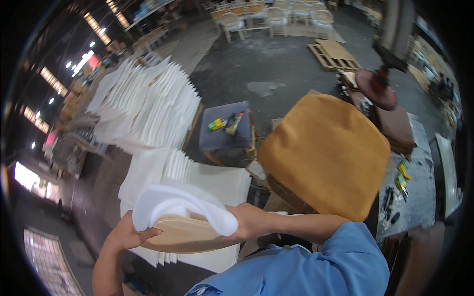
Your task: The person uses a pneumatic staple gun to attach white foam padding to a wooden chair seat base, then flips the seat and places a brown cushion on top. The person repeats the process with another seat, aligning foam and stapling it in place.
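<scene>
A curved, pale plywood seat board (192,236) is held up close to my body. A thick white foam sheet (170,196) bends in an arch over the board's far side. My left hand (129,233) is closed on the left end of the board and foam, its thumb lying on the plywood. At the other end, my right hand (248,220) wraps round the foam's curled right edge and the board; some of its fingers are hidden. Just beyond them lies a stack of white foam sheets (217,180).
A tan upholstered seat cushion (326,153) rests at the right. Further off stand a taller pile of white sheets (148,98) and a grey padded stool (224,118) with small tools. A metal-topped bench (414,197) is at far right. Chairs (276,19) line the back.
</scene>
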`<move>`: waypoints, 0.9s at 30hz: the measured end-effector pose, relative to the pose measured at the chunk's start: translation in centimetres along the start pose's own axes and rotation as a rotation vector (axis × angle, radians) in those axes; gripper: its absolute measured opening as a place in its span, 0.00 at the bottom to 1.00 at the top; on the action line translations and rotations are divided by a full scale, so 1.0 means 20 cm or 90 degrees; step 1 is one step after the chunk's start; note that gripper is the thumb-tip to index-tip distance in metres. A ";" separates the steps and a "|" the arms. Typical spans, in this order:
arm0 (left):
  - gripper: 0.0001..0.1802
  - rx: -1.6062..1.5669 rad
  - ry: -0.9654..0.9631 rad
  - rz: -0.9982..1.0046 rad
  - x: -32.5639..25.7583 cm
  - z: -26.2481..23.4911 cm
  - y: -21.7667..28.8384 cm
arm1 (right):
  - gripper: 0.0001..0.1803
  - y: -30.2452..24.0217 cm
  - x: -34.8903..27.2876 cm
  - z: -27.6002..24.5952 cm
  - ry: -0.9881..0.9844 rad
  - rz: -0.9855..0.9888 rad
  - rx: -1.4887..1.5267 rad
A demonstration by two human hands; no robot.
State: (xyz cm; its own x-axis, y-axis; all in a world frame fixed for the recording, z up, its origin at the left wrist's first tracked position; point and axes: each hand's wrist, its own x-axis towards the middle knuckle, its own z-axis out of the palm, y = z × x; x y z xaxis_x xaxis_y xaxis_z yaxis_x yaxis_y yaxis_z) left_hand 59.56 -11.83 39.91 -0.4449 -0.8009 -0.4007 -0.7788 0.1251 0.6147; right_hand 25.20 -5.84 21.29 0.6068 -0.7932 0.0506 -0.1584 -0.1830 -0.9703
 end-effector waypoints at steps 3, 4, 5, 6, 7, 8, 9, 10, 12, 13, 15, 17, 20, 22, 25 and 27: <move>0.33 0.150 -0.039 0.118 0.18 -0.11 0.23 | 0.27 0.09 -0.06 0.06 0.148 -0.078 0.030; 0.33 0.199 -0.027 0.179 0.24 -0.14 0.30 | 0.25 0.11 -0.06 0.10 0.182 -0.095 0.083; 0.33 0.247 -0.014 0.234 0.29 -0.17 0.38 | 0.22 0.06 -0.05 0.11 0.211 -0.112 0.140; 0.32 0.230 0.018 0.221 0.34 -0.19 0.46 | 0.20 0.02 -0.05 0.09 0.199 0.005 0.171; 0.32 0.214 0.052 0.210 0.38 -0.20 0.55 | 0.21 -0.02 -0.04 0.08 0.253 -0.007 0.246; 0.32 0.258 0.152 0.306 0.44 -0.21 0.58 | 0.21 -0.06 -0.03 0.07 0.306 -0.023 0.321; 0.31 0.299 0.255 0.398 0.50 -0.21 0.60 | 0.22 -0.09 -0.01 0.05 0.355 -0.040 0.396; 0.31 0.336 0.356 0.502 0.58 -0.20 0.65 | 0.20 -0.08 0.01 -0.02 0.382 -0.057 0.456; 0.31 0.252 0.428 0.541 0.55 -0.11 0.68 | 0.21 -0.05 -0.03 -0.12 0.463 -0.121 0.576; 0.30 0.207 0.461 0.559 0.54 -0.05 0.67 | 0.22 -0.04 -0.05 -0.19 0.503 -0.156 0.634; 0.23 0.145 0.589 0.591 0.52 0.04 0.48 | 0.22 0.00 -0.12 -0.34 0.574 -0.114 0.652; 0.21 0.009 0.789 0.453 0.55 0.12 0.16 | 0.22 0.08 -0.20 -0.50 0.624 -0.074 0.674; 0.25 -0.137 1.136 0.130 0.59 0.30 -0.33 | 0.15 0.13 -0.29 -0.66 0.734 -0.017 0.682; 0.27 -0.392 1.043 -0.210 0.86 0.68 -0.37 | 0.13 0.26 -0.45 -0.85 0.828 -0.013 0.676; 0.29 -0.873 0.596 -0.238 1.10 1.10 -0.33 | 0.14 0.33 -0.60 -0.95 0.829 -0.082 0.834; 0.36 -0.802 0.294 0.134 1.27 1.36 -0.18 | 0.18 0.32 -0.68 -1.00 0.799 -0.138 0.937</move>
State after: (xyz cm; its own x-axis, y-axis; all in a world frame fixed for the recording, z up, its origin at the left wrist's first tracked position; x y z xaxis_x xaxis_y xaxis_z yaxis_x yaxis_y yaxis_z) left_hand 39.15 -16.64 9.03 -0.1229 -0.9859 -0.1136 0.3255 -0.1481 0.9339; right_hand 0.36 -7.86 19.14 -0.3946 -0.8471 -0.3560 0.9069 -0.2968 -0.2990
